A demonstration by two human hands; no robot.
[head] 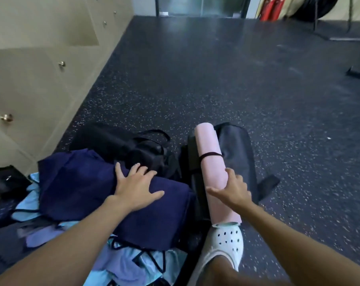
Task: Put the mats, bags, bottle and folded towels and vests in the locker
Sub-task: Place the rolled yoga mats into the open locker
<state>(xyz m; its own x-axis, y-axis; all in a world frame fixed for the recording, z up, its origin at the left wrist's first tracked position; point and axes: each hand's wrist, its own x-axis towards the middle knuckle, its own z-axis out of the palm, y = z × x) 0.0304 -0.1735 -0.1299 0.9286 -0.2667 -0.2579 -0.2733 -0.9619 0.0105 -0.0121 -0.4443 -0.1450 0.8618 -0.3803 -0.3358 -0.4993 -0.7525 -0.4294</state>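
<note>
A rolled pink mat (211,153) with a dark strap round it lies on the floor beside a dark grey mat bag (238,153). My right hand (232,189) reaches over the pink mat, thumb spread, fingers curving onto its right side. My left hand (136,187) rests flat with fingers spread on a navy folded towel (88,190). Under the towel lies a heap of light blue and lilac vests (123,263) with dark trim. A black bag (121,145) sits behind the towel. Beige lockers (30,79) line the left wall, doors closed.
My foot in a white clog (229,242) stands at the near end of the pink mat. A small black bag (3,181) lies at the left by the lockers. Dark speckled floor (216,79) stretches ahead. Gym equipment and red pads stand at the far right.
</note>
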